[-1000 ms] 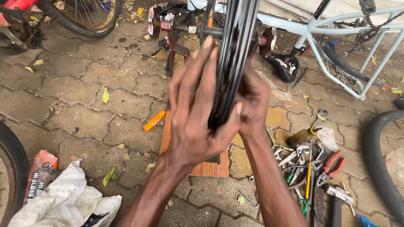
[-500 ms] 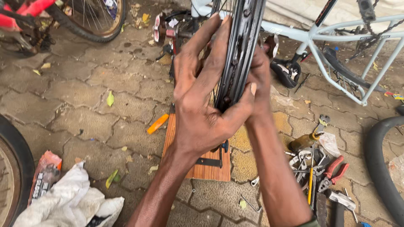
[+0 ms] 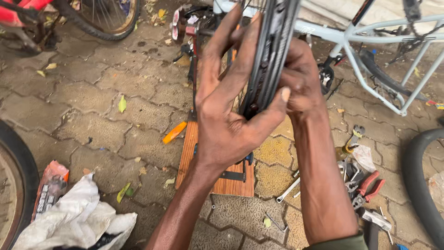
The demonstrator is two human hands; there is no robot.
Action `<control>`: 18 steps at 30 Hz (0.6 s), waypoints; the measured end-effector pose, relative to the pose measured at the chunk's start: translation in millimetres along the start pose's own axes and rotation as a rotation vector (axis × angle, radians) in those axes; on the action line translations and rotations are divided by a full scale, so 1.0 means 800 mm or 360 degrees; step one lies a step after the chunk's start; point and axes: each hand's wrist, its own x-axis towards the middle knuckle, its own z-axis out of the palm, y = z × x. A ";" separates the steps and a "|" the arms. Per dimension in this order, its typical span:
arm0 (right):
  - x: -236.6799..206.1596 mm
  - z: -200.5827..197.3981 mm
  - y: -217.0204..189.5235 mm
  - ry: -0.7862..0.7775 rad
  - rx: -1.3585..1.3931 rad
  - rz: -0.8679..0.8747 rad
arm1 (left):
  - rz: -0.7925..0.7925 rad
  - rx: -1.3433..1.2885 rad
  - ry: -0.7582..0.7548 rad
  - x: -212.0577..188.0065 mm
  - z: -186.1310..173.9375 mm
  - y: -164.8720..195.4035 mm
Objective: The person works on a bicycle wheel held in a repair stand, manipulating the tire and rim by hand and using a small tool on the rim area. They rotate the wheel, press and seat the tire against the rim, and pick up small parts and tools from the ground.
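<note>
A black bicycle wheel rim [image 3: 273,51] stands upright on edge in front of me, seen nearly edge-on. My left hand [image 3: 226,106] presses flat against its left side, fingers stretched upward and the thumb hooked across the rim. My right hand [image 3: 300,76] grips the rim from the right side, fingers wrapped behind it. Beneath the hands lies a wooden board [image 3: 217,171] carrying a black metal stand [image 3: 233,175].
A pale blue bicycle frame [image 3: 370,55] stands at the upper right. Pliers and several hand tools [image 3: 365,185] lie at the lower right beside a black tyre [image 3: 418,185]. Another tyre [image 3: 18,180], a white cloth [image 3: 78,222] and an orange-handled tool [image 3: 175,132] lie left.
Both hands and the rim have come closer to the camera and slightly higher; my left fingers have stretched further up the rim. The grip itself is the same.
</note>
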 end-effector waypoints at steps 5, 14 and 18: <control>0.015 -0.007 0.005 -0.0075 0.0306 0.0086 | -0.0040 -0.0029 -0.0010 0.005 -0.004 0.008; 0.018 0.088 -0.041 0.0823 -0.0484 -0.0034 | -0.0024 -0.0167 0.0073 0.008 0.006 0.001; 0.022 0.115 -0.036 0.1064 -0.1146 -0.0475 | -0.0012 -0.0166 0.0059 0.008 0.001 0.008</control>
